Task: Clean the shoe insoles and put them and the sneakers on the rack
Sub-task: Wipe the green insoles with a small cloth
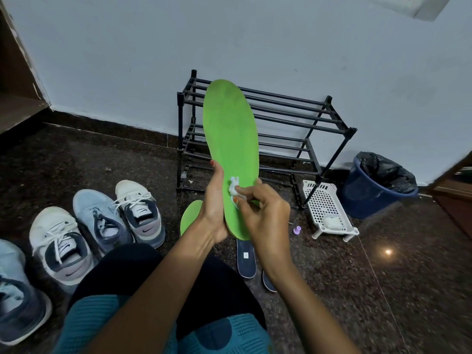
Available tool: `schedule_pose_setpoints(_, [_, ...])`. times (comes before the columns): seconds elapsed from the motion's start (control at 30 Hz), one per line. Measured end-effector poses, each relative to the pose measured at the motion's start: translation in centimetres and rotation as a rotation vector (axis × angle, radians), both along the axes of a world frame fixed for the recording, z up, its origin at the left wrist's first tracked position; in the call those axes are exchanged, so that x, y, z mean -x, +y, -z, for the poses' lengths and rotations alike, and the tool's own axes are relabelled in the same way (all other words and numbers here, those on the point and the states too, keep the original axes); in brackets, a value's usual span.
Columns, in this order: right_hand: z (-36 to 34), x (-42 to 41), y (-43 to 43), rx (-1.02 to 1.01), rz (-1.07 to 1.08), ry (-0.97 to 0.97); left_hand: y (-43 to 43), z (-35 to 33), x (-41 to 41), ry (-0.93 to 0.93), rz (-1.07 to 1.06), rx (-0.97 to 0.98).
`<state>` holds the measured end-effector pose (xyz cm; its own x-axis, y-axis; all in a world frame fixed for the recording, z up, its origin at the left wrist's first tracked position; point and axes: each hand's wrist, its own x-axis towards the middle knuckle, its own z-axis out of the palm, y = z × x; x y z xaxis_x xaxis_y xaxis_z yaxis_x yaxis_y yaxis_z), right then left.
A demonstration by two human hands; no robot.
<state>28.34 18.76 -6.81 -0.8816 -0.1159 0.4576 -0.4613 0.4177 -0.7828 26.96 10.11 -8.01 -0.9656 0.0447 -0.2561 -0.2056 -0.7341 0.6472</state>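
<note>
Near-left sneaker (15, 297) is cut off by the pic edge. We see little of the 2nd green insole (190, 215), hidden behind the left hand (215, 203); a dark insole (268, 283) lies mostly under the rt forearm.

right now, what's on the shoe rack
The shoe rack shows only bare bars where visible. The green insole, held by the left hand, hides part of its left side.

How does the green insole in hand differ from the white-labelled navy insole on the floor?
The green insole stands upright, gripped by the left hand; the navy insole lies flat on the floor, untouched. The right hand pinches a white cloth against the green insole; nothing touches the navy insole. Neither is on the rack.
</note>
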Motion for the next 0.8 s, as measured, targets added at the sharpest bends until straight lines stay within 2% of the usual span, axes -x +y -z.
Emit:
schedule_pose_setpoints(0.1, [-0.1, 0.3, -0.1, -0.008, 0.016, -0.005, 0.1, 0.3, 0.1, -0.004, 0.0, 0.032])
schedule_pose_setpoints(0.37, [0.1, -1.6, -0.1, 0.03, -0.091, -0.069, -0.5, 0.3, 0.5, 0.088, -0.006, -0.085])
schedule_pose_setpoints(0.67, [-0.3, 0.1, -0.3, -0.022, 0.021, -0.025, -0.5, 0.2, 0.1, -0.001, 0.019, -0.009])
schedule_pose_setpoints(0.8, [-0.1, -1.0, -0.3, 0.02, -0.074, -0.075, -0.6, 0.1, 0.3, 0.067, -0.007, -0.067])
